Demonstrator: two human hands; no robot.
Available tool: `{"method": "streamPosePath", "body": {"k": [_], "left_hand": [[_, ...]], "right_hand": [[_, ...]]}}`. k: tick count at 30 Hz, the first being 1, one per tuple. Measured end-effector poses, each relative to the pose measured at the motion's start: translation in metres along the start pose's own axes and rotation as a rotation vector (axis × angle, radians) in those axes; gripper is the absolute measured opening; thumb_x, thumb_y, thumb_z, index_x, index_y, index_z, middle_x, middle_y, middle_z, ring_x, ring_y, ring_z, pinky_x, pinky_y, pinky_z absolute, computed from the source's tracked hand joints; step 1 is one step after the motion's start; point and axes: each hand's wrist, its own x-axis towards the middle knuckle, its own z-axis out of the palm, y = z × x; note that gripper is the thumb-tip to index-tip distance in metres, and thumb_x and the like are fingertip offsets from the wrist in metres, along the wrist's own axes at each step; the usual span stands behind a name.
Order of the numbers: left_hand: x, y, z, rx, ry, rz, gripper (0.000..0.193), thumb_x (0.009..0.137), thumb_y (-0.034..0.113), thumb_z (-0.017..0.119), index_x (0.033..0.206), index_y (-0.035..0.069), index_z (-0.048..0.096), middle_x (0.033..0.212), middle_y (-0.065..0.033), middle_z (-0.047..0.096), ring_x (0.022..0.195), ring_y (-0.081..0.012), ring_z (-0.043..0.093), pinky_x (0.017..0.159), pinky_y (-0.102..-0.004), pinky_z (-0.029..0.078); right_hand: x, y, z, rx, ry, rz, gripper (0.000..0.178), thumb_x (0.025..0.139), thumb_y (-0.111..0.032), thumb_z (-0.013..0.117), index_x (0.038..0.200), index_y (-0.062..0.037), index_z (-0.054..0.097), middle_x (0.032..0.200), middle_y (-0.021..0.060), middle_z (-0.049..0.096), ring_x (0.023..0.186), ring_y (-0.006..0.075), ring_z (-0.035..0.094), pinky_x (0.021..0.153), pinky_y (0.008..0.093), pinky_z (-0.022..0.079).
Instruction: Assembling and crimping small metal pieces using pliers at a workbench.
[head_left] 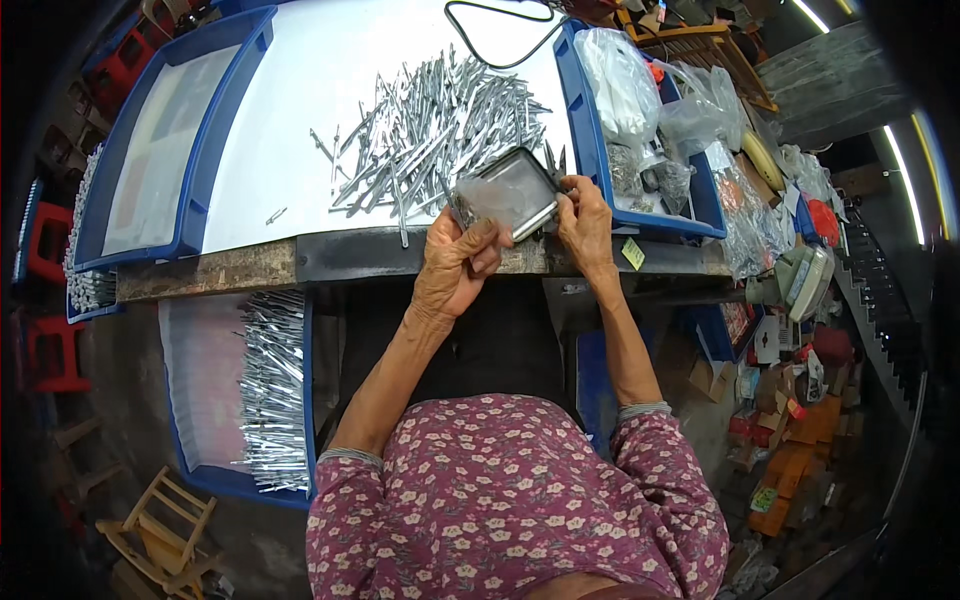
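Grasping clear plastic (pixel 492 203) and shallow dark-rimmed tray (pixel 533 185) in left hand (pixel 457 258), at near-right edge of metal-strip pile (pixel 440 130). Curling right hand (pixel 585 225) beside tray, to right of pile; cannot tell exact hold.

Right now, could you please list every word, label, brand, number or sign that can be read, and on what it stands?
No text can be read with certainty.
Yellow tag by the table's front edge: dark marks, too small to read.
Green label at lower right: too small to read.
Shallow container: no writing that I can make out.
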Motion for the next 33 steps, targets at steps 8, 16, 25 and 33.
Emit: {"method": "streamPosePath", "body": {"k": [8, 16, 25, 33], "left_hand": [[0.005, -0.007, -0.008, 0.020, 0.066, 0.030, 0.024, 0.082, 0.005, 0.060, 0.101, 0.004, 0.046, 0.077, -0.0117, 0.060, 0.046, -0.0050, 0.038, 0.041, -0.0166, 0.029], [0.005, -0.016, 0.002, 0.261, 0.099, 0.059, 0.024, 0.083, 0.007, 0.059, 0.102, 0.004, 0.045, 0.074, -0.0068, 0.057, 0.047, -0.0032, 0.038, 0.040, -0.0157, 0.027], [0.007, -0.009, 0.006, 0.266, 0.060, -0.018, 0.019, 0.084, 0.011, 0.056, 0.099, 0.003, 0.047, 0.073, -0.0072, 0.059, 0.047, -0.0028, 0.034, 0.042, -0.0154, 0.026], [-0.005, 0.006, 0.020, 0.949, 0.209, 0.107, 0.020, 0.086, 0.013, 0.052, 0.099, -0.003, 0.050, 0.071, -0.0028, 0.055, 0.057, -0.0045, 0.044, 0.052, -0.0174, 0.034]], "right_hand": [[-0.021, -0.059, -0.022, 0.544, -0.329, 0.104, 0.029, 0.080, -0.006, 0.060, 0.107, 0.0016, 0.053, 0.090, 0.0060, 0.051, 0.069, 0.0092, 0.051, 0.058, 0.0229, 0.043], [-0.027, -0.077, -0.001, 0.588, -0.122, -0.087, 0.014, 0.085, -0.005, 0.055, 0.094, 0.0016, 0.062, 0.073, -0.0035, 0.051, 0.060, 0.0029, 0.042, 0.051, 0.0176, 0.034], [-0.013, -0.063, -0.035, 0.622, -0.175, 0.018, 0.016, 0.084, -0.010, 0.057, 0.093, 0.0004, 0.064, 0.069, -0.0027, 0.056, 0.053, 0.0017, 0.040, 0.046, 0.0166, 0.030], [-0.005, -0.041, -0.106, 0.659, -0.119, 0.103, 0.016, 0.082, -0.005, 0.058, 0.097, 0.0008, 0.062, 0.069, 0.0004, 0.057, 0.051, 0.0029, 0.044, 0.044, 0.0165, 0.035]]}}
